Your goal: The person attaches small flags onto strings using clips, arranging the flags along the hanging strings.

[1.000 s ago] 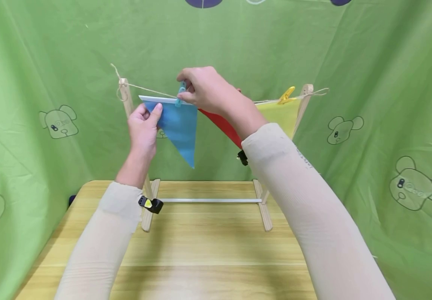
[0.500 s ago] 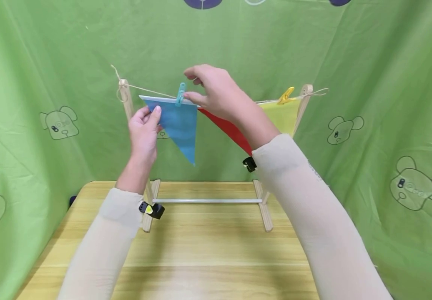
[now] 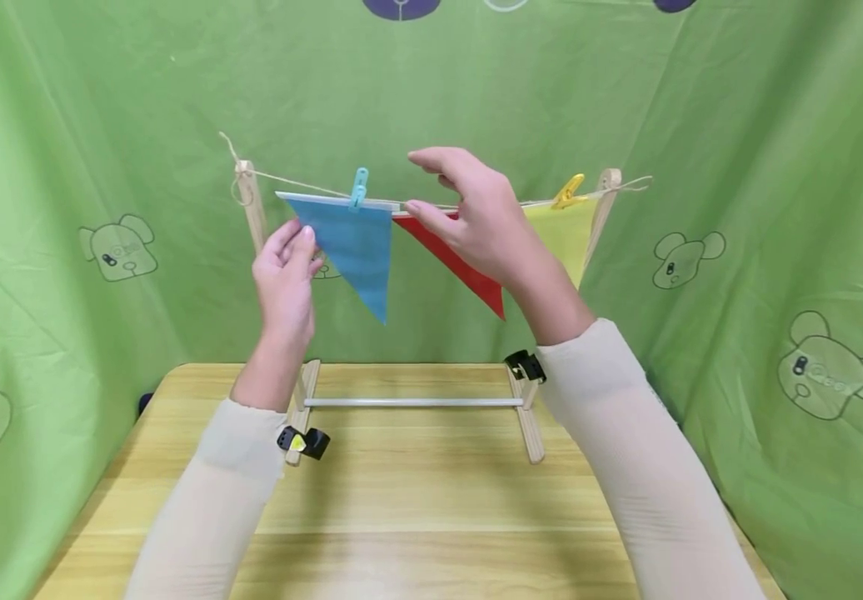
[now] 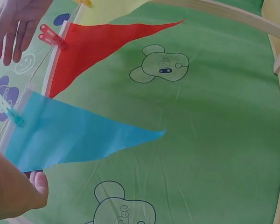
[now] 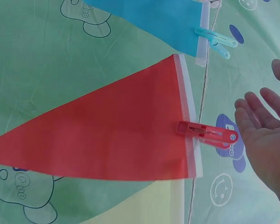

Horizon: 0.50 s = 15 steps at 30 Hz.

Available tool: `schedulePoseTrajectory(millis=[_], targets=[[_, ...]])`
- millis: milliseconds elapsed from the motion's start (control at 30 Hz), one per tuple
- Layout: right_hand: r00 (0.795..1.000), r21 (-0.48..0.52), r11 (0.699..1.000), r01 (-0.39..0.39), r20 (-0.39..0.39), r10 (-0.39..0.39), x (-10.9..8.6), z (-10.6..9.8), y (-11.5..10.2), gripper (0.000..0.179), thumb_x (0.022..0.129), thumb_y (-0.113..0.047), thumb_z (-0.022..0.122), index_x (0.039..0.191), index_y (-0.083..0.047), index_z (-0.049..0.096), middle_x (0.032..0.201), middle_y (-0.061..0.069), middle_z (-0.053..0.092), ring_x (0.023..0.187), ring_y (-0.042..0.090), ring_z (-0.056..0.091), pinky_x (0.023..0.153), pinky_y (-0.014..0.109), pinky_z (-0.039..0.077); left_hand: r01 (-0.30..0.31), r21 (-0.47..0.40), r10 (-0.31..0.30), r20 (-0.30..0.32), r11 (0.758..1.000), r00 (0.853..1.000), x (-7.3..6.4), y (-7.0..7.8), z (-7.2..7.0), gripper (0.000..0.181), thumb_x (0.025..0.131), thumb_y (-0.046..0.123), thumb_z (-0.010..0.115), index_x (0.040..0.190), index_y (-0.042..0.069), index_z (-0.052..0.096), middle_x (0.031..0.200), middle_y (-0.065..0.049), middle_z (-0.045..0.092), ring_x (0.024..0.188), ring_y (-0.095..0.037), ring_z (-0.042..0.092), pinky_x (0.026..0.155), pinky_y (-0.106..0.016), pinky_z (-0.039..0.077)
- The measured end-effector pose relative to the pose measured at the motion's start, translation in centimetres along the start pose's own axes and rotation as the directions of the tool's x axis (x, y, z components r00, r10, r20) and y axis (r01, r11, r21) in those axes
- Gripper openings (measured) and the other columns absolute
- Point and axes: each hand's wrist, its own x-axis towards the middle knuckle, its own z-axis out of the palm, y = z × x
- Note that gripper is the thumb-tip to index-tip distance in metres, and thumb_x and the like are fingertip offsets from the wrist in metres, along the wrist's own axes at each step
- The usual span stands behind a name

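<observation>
A blue triangular pennant (image 3: 352,250) hangs from a twine line (image 3: 292,177), held there by a light blue clothespin (image 3: 358,190). My left hand (image 3: 286,279) is at the pennant's left slanted edge, its fingers loosely bent and the thumb tip overlapping the edge. In the left wrist view, the fingertips (image 4: 39,184) lie right beside that edge. My right hand (image 3: 480,212) is raised before a red pennant (image 5: 116,130), fingers apart and holding nothing. A red clothespin (image 5: 207,134) fastens the red pennant; my hand hides it in the head view.
Right along the line, a yellow pennant (image 3: 561,237) hangs under a yellow clothespin (image 3: 570,192). The line is tied between two wooden posts (image 3: 253,212), joined low down by a white rod (image 3: 412,402). The stand is on a wooden table (image 3: 416,500), with a green printed curtain (image 3: 431,92) behind.
My right hand has let go of the light blue clothespin and moved right. My left hand has loosened from the blue pennant and slid slightly down; the pennant stays on the line.
</observation>
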Motion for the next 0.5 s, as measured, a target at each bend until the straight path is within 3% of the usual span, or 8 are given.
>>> schedulePoseTrajectory(millis=[233, 433, 500], targets=[[0.986, 0.129, 0.987, 0.1, -0.144, -0.081, -2.6, -0.1, 0.8, 0.048, 0.094, -0.01, 0.076, 0.139, 0.0, 0.06, 0.141, 0.013, 0.063, 0.116, 0.023, 0.06, 0.105, 0.042, 0.053, -0.058, 0.004, 0.058, 0.026, 0.998, 0.998, -1.4, 0.2, -0.9, 0.053, 0.105, 0.017, 0.061, 0.152, 0.002, 0.044, 0.147, -0.014, 0.057, 0.125, -0.023, 0.06, 0.104, -0.025, 0.052], [0.97, 0.251, 0.954, 0.161, -0.221, -0.105, -4.9, 0.0, 1.4, 0.047, 0.092, 0.001, 0.073, 0.137, 0.005, 0.06, 0.14, 0.016, 0.062, 0.122, 0.025, 0.062, 0.109, 0.041, 0.052, -0.129, 0.011, 0.129, 0.042, 0.992, 0.991, -2.5, 0.1, -1.5, 0.052, 0.104, 0.011, 0.061, 0.152, 0.002, 0.044, 0.148, -0.013, 0.056, 0.131, -0.021, 0.058, 0.107, -0.026, 0.05], [0.965, 0.249, 0.953, 0.173, -0.236, -0.113, -5.6, 0.1, 1.7, 0.045, 0.093, 0.001, 0.072, 0.136, 0.005, 0.06, 0.14, 0.016, 0.062, 0.127, 0.026, 0.061, 0.111, 0.038, 0.051, -0.161, 0.017, 0.16, 0.049, 0.987, 0.986, -2.8, -0.1, -1.7, 0.051, 0.103, 0.009, 0.061, 0.151, 0.001, 0.044, 0.146, -0.014, 0.058, 0.132, -0.02, 0.057, 0.11, -0.026, 0.049]])
